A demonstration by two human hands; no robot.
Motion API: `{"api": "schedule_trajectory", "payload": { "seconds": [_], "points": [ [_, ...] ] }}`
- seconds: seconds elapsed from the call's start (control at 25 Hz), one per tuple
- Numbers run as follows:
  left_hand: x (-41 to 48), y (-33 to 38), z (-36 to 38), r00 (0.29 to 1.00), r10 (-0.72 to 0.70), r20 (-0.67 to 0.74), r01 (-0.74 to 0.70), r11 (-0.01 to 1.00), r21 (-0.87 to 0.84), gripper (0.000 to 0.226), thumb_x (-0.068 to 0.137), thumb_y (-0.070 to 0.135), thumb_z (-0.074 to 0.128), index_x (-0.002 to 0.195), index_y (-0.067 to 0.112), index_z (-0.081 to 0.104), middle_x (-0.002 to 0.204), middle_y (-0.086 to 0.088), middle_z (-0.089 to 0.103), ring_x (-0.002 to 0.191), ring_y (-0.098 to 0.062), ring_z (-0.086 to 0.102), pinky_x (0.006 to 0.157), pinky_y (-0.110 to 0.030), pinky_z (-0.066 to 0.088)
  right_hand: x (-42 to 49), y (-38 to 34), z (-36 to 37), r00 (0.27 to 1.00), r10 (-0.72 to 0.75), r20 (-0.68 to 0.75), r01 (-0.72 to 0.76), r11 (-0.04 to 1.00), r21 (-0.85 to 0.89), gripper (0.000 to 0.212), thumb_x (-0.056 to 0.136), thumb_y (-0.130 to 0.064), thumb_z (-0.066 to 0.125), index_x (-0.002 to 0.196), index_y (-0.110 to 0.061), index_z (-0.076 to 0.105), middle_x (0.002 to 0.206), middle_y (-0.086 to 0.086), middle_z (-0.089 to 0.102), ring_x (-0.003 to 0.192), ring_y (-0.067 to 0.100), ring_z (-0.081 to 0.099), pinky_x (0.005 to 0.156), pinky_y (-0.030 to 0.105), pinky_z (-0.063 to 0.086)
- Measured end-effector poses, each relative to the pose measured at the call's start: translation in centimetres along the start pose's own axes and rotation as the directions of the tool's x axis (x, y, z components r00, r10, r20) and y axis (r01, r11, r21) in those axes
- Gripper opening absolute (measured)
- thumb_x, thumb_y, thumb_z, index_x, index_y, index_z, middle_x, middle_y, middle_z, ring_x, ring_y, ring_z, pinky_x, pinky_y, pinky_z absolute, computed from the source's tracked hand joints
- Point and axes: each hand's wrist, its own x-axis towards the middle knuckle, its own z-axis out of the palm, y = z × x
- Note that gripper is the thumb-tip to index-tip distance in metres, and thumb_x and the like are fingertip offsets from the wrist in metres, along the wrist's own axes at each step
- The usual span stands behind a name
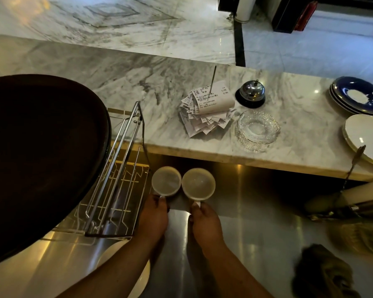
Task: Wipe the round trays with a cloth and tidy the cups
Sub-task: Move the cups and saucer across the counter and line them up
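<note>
A person tidies 2 white cups on a steel surface (256,233) at lower centre of the frame, below a marble ledge. The left hand (154,218) is closed on the handle of the left cup (166,181); the right hand (205,222) is closed on the handle of the right cup (198,184). Both cups stand upright, mouths facing up toward the camera, rims touching or nearly so, handles pointing toward the bottom of the frame. Whether they rest on the surface or hang just above it cannot be told. The cup-tidying step appears to be in hand; the next move likely calls for setting both down together without knocking rims, just right of the wire rack (116,190). A dark round tray (41,158) fills the left of the frame, and a dark cloth (323,274) lies at lower right, untouched.
</note>
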Motion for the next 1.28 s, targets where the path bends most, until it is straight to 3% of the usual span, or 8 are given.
{"api": "schedule_trajectory", "payload": {
  "seconds": [0.12, 0.2, 0.32, 0.44, 0.56, 0.76, 1.04, 1.28],
  "points": [
    [-0.7, 0.0, 0.1, 0.997, -0.08, -0.003, 0.08, 0.996, -0.047, 0.029, 0.1, 0.041, 0.056, 0.112, 0.016, 0.062, 0.094, 0.001, 0.066, 0.086, -0.014, 0.062, 0.069, -0.029, 0.042, -0.9, 0.1, -0.4, 0.991, -0.087, -0.106, 0.073, 0.989, -0.13, 0.025, 0.098, -0.049, 0.056, 0.11, -0.027, 0.058, 0.09, -0.005, 0.071, 0.084, 0.016, 0.068, 0.075, 0.034, 0.055],
    [-1.8, 0.3, -0.1, 0.994, -0.106, -0.008, 0.106, 0.994, 0.011, 0.03, 0.094, 0.042, 0.063, 0.112, 0.018, 0.062, 0.1, -0.004, 0.068, 0.085, -0.015, 0.063, 0.064, -0.029, 0.042, -1.7, 0.1, -1.2, 0.979, -0.122, -0.162, 0.079, 0.966, -0.247, 0.036, 0.093, -0.058, 0.057, 0.114, -0.029, 0.051, 0.097, -0.006, 0.069, 0.088, 0.017, 0.069, 0.075, 0.038, 0.058],
    [-4.0, -0.3, -1.0, 0.994, 0.051, 0.096, -0.084, 0.926, 0.368, 0.035, 0.09, 0.05, 0.06, 0.118, 0.029, 0.058, 0.11, 0.002, 0.065, 0.094, -0.013, 0.063, 0.072, -0.03, 0.05, -2.8, 1.3, -3.1, 0.934, -0.327, -0.141, 0.183, 0.78, -0.598, 0.052, 0.09, -0.063, 0.052, 0.13, -0.03, 0.048, 0.126, -0.003, 0.06, 0.112, 0.018, 0.059, 0.088, 0.034, 0.054],
    [-6.7, -1.0, -2.2, 0.931, 0.288, 0.224, -0.363, 0.674, 0.644, 0.053, 0.088, 0.062, 0.049, 0.132, 0.034, 0.053, 0.13, 0.003, 0.061, 0.116, -0.018, 0.059, 0.095, -0.036, 0.052, -4.7, 2.5, -5.3, 0.882, -0.47, -0.022, 0.273, 0.55, -0.79, 0.074, 0.088, -0.072, 0.029, 0.144, -0.027, 0.045, 0.142, 0.0, 0.055, 0.127, 0.021, 0.051, 0.1, 0.035, 0.047],
    [-9.5, -0.9, -3.1, 0.858, 0.369, 0.356, -0.507, 0.503, 0.7, 0.069, 0.086, 0.071, 0.035, 0.146, 0.037, 0.044, 0.157, 0.002, 0.044, 0.142, -0.022, 0.041, 0.116, -0.043, 0.034, -6.8, 3.4, -7.0, 0.892, -0.451, 0.038, 0.267, 0.456, -0.849, 0.085, 0.087, -0.078, 0.018, 0.155, -0.029, 0.034, 0.16, 0.001, 0.041, 0.147, 0.027, 0.034, 0.117, 0.044, 0.033],
    [-13.3, -0.9, -5.7, 0.816, 0.401, 0.416, -0.572, 0.46, 0.679, 0.082, 0.082, 0.08, 0.028, 0.154, 0.041, 0.029, 0.169, 0.007, 0.02, 0.155, -0.02, 0.017, 0.124, -0.044, 0.017, -11.6, 4.1, -8.8, 0.922, -0.381, 0.07, 0.231, 0.397, -0.888, 0.089, 0.082, -0.086, 0.008, 0.159, -0.043, 0.001, 0.172, -0.004, 0.0, 0.157, 0.028, -0.006, 0.122, 0.057, 0.0],
    [-16.3, -3.2, -11.9, 0.82, 0.413, 0.396, -0.564, 0.461, 0.686, 0.086, 0.08, 0.085, 0.027, 0.155, 0.044, 0.025, 0.169, 0.01, 0.018, 0.155, -0.018, 0.018, 0.123, -0.045, 0.021, -17.4, 4.0, -10.5, 0.913, -0.403, 0.062, 0.217, 0.352, -0.911, 0.085, 0.086, -0.084, 0.014, 0.16, -0.043, 0.001, 0.172, -0.002, 0.0, 0.157, 0.03, -0.009, 0.124, 0.06, 0.002],
    [-20.5, -5.2, -15.8, 0.887, 0.388, 0.249, -0.429, 0.495, 0.755, 0.082, 0.084, 0.079, 0.033, 0.155, 0.038, 0.029, 0.166, 0.007, 0.028, 0.15, -0.02, 0.028, 0.12, -0.04, 0.03, -20.0, 5.1, -10.1, 0.888, -0.409, 0.211, 0.354, 0.312, -0.882, 0.086, 0.086, -0.084, 0.014, 0.16, -0.041, 0.009, 0.172, -0.001, 0.008, 0.157, 0.031, 0.001, 0.125, 0.058, 0.009]
  ]
}}
